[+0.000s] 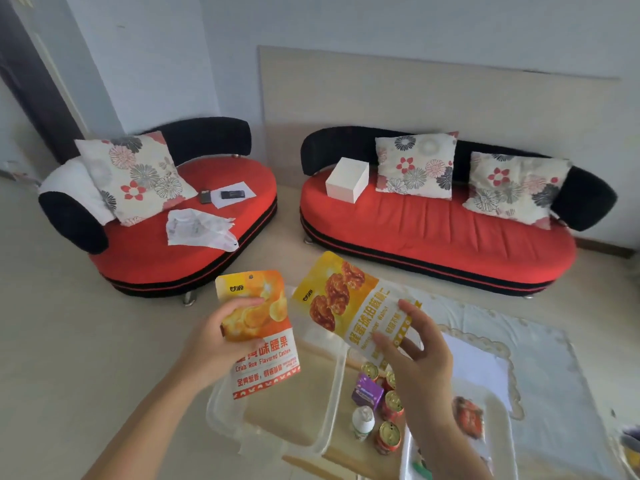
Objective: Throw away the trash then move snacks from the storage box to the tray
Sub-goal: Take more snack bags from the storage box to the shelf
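We hold two light, crinkly snack pouches above the desk (554,393).
Left hand (221,336) pinches the cashew pouch (263,344) mid-body; right hand (419,355) grips the walnut pouch (349,306) at its lower edge. Slick film likely, so we'd grip firmly.

2 snack pkts (259,336), 4 cans (393,405), 3 floral cushions (135,174), 2 sofas (440,226), 1 white box (347,179).

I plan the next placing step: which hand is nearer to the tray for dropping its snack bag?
Probably right: the right hand holds the walnut bag closer to the tray.
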A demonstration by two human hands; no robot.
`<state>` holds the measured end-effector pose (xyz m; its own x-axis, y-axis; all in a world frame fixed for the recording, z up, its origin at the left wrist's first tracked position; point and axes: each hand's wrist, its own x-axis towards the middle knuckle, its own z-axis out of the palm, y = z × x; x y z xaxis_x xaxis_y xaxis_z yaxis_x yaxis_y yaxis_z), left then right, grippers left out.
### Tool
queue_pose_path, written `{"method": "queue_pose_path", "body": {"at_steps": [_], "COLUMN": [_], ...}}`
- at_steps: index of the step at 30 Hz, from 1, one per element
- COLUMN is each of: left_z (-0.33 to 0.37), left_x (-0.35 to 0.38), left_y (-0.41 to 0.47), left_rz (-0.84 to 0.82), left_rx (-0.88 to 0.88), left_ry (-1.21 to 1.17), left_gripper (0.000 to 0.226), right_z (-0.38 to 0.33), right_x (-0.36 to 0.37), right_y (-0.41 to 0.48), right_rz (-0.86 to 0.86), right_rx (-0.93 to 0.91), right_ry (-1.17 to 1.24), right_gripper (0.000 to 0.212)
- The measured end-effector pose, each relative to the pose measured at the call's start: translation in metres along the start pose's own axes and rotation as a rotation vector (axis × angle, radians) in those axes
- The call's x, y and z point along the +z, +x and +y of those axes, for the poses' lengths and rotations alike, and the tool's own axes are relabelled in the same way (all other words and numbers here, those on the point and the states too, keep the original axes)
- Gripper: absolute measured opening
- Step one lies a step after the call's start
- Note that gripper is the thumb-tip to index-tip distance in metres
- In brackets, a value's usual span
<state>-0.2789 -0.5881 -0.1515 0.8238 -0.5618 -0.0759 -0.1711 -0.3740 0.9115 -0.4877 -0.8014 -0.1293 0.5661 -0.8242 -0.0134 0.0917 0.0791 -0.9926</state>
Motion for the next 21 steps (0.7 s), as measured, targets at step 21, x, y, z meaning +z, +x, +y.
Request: {"method": "queue_pose_path", "body": {"at_steps": [21], "left_z": [-0.084], "left_x": [-0.006], "left_y": [0.135], "left_rz": [-0.407], "left_rx": [0.005], "left_ry": [0.136], "left_gripper": [0.056], "right_z": [0.097], "right_x": [0.133], "right_y": [-0.004], "right_rz": [0.552], "right_rx": [0.205], "right_ry": [-0.071], "right_gripper": [0.052]}}
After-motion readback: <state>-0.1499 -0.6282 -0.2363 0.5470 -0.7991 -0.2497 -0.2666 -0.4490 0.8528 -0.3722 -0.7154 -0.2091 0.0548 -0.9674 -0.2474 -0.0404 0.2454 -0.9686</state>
